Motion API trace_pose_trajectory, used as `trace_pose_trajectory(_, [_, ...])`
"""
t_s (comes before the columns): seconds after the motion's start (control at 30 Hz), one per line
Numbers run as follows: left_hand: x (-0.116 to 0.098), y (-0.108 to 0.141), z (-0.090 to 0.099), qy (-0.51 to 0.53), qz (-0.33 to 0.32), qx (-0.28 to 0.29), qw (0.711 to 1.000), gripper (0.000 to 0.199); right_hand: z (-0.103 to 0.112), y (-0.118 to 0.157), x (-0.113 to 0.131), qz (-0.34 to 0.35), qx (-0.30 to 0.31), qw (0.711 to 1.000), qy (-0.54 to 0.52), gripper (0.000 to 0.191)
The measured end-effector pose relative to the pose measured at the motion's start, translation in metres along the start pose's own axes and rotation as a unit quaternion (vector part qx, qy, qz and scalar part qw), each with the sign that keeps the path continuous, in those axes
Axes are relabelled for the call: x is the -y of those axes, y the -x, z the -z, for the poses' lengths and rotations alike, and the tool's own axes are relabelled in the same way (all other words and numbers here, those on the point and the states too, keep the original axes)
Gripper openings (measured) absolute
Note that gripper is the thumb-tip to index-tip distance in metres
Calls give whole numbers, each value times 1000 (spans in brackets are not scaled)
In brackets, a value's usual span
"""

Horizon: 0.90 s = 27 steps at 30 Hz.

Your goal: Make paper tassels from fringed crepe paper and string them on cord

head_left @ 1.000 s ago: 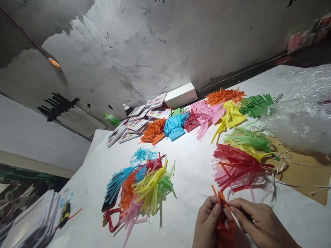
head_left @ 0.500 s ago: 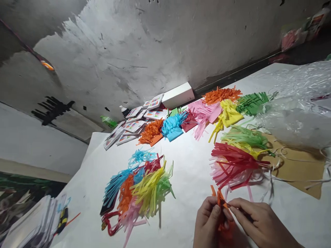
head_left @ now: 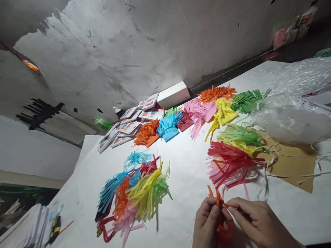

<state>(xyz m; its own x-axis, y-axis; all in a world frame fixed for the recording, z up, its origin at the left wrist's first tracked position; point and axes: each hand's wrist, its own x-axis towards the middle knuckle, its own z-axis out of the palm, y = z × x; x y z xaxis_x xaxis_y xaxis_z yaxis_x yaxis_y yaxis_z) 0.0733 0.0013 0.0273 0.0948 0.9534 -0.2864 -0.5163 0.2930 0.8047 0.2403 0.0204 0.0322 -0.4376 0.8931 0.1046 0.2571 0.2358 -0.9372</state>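
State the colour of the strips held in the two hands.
Orange. The strips show best in the head view, where they stick up between the fingers.

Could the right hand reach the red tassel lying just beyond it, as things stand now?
Probably yes: nothing tall stands between the red tassel and the right hand, though this hand seems to pinch an orange paper strip.

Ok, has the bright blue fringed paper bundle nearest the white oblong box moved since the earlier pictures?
No. The blue bundle keeps its place in front of the white box; both slid left in frame together, apparently from camera movement.
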Motion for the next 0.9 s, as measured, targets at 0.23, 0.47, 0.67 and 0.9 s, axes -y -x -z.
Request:
trace_pose_trajectory(0.23, [15,-6,10,13,-11,32,999,34,0,3,-1,3,-1,1000,10,28])
trace_pose_trajectory(0.47, [5,0,-1,18,-4,-2,1000,30,1,1,1,5,-16,1000,17,27])
trace_pose_trajectory(0.67, [6,-1,1,17,7,2,1000,33,4,-2,6,25,-29,999,29,29])
trace_pose_trajectory(0.9, [11,-3,3,1,-1,-1,1000,37,2,1,3,7,-27,999,46,29])
